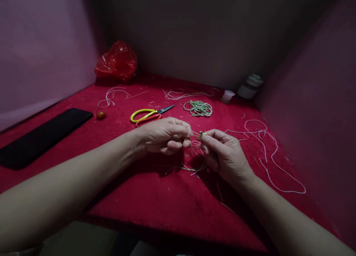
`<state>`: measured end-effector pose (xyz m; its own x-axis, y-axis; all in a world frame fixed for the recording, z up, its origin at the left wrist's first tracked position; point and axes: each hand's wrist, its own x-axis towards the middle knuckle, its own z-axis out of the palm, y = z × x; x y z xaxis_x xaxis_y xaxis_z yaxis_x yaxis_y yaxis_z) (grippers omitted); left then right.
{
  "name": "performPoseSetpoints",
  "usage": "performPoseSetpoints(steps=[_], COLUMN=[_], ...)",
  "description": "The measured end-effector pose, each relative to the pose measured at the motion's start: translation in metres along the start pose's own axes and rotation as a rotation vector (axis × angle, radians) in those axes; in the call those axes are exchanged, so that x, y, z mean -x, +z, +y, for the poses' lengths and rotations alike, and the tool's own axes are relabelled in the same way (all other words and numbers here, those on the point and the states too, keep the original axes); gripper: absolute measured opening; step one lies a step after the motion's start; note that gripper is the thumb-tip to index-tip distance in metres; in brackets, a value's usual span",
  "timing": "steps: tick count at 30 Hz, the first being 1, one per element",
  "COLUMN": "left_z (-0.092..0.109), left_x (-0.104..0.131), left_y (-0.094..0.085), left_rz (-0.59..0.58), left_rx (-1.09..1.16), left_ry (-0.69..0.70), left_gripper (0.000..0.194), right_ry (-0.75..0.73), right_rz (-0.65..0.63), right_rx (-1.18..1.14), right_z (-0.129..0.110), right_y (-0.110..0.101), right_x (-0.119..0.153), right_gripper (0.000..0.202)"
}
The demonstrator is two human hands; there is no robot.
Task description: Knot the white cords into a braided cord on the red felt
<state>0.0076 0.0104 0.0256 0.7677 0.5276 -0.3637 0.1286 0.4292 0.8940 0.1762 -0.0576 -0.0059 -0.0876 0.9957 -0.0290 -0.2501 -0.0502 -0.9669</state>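
Note:
Over the middle of the red cloth, my left hand point(174, 135) pinches a thin cord point(195, 133) between thumb and forefinger, its other fingers curled loosely. The cord runs across a short gap to a small green knotted piece point(201, 134), which the fingertips of my right hand point(221, 150) hold. Part of that piece is hidden by my right thumb and finger. Below both hands, loose cord ends point(191, 169) hang or lie near the cloth; I cannot tell which. Scissors point(150, 115) with yellow and red handles lie just beyond my left hand, blades pointing right.
A bundle of green braided cord point(200, 108) lies past my hands. Loose white cords point(274, 148) spread to the right. At the back stand a red plastic bag point(118, 61), a white spool point(227, 96) and a lidded container point(250, 86). A black flat case point(46, 135) and a brown bead point(101, 115) lie left.

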Motion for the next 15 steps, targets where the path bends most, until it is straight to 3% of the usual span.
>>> performPoseSetpoints(steps=[3, 15], left_z=[0.0011, -0.0003], left_x=[0.0025, 0.0103], left_y=[0.0008, 0.0003], left_rz=[-0.004, -0.091], left_rx=[-0.001, -0.091], left_ry=[-0.059, -0.022], left_gripper=[0.013, 0.024], right_ry=[0.044, 0.104], right_rz=[-0.035, -0.109], right_rx=[-0.065, -0.135], right_z=[-0.0005, -0.0035], right_y=[-0.0003, -0.0011], right_x=[0.0001, 0.0037], right_gripper=[0.013, 0.009])
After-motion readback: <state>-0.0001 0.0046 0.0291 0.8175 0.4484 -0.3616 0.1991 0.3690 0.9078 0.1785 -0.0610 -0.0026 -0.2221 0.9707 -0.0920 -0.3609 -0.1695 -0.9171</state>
